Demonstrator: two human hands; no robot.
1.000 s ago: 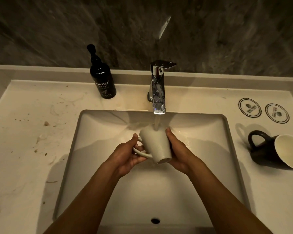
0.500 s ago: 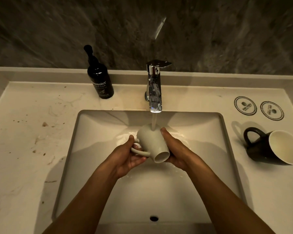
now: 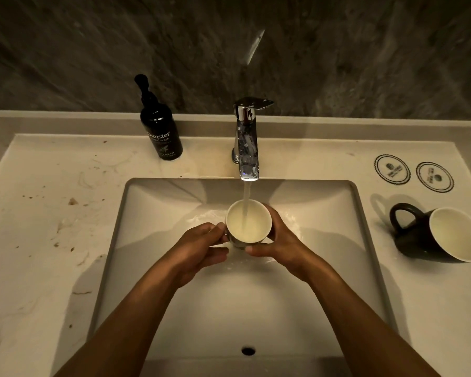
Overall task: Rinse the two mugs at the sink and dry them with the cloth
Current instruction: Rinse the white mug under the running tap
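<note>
The light mug [image 3: 248,223] is held upright under the running tap [image 3: 247,148], over the back half of the sink [image 3: 354,202]. The left hand [image 3: 199,248] is clenched on its handle side and the right hand [image 3: 276,240] is wrapped around its far wall. Water is being poured straight into the open mouth, so rinsing of mug 1 is judged to be underway, not finished. The dark mug [image 3: 438,235] is lying on its side on the desk [image 3: 44,240], right of the basin, apparently not yet rinsed. No cloth can be seen, so drying is left for both. Open room is offered by the basin below; the desk's right edge is close to the dark mug.
</note>
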